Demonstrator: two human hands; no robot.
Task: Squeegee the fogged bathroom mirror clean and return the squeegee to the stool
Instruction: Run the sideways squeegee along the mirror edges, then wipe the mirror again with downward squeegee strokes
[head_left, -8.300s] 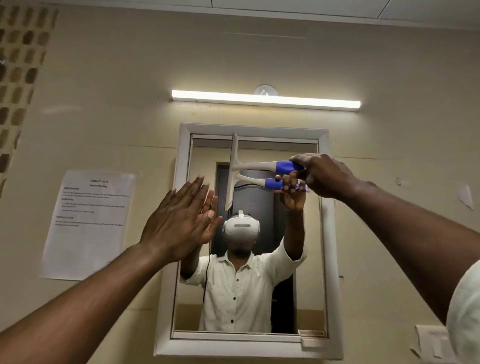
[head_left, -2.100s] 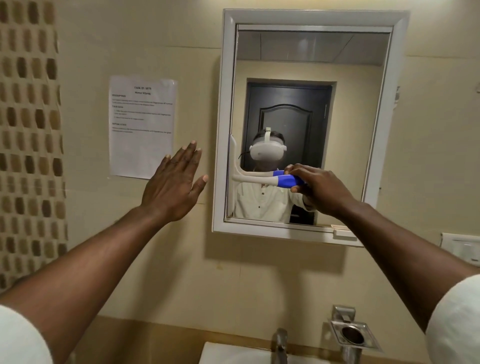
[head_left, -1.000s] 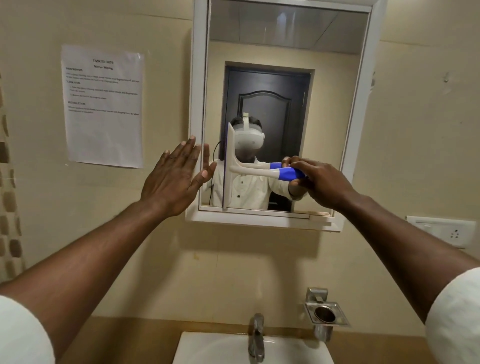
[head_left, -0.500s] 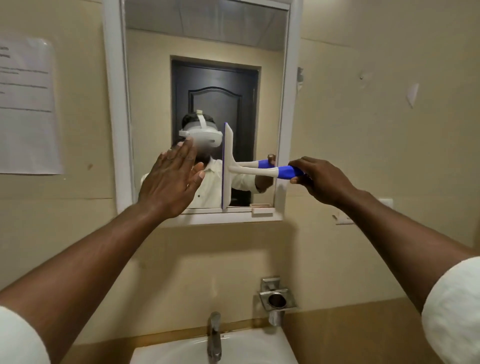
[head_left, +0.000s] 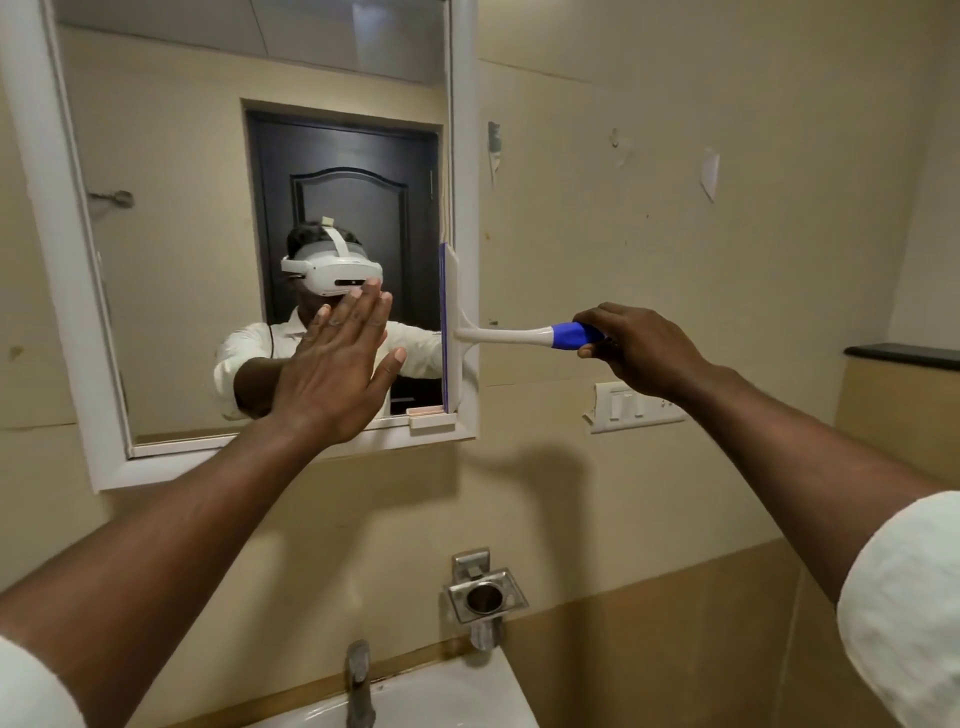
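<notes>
Blade has travelled across the glass: half a second ago the squeegee (head_left: 457, 332) sat mid-mirror, now its vertical blade is at the right inner edge of the mirror (head_left: 208, 208), lower end just above the bottom frame rail. My read is that the sideways pass over the lower glass is at its end stop, so the stroke is done. Glass looks clear in this view, no obvious fog or streaks, though thin film would be hard to tell from here. Likely what's left is lifting off and taking the tool back to the stool, which is not in view. Right hand (head_left: 636, 351) is clenched round the blue end of the handle; the white neck runs out to the left of the grip, roughly level, and the blade sits at the far end of it, well clear of the knuckles. Left hand (head_left: 337, 369) is flat and spread, holding nothing, raised in front of the glass to the left of the blade, apart from it; can't tell whether the palm touches the mirror. It has shifted over the glass along with the pass.
</notes>
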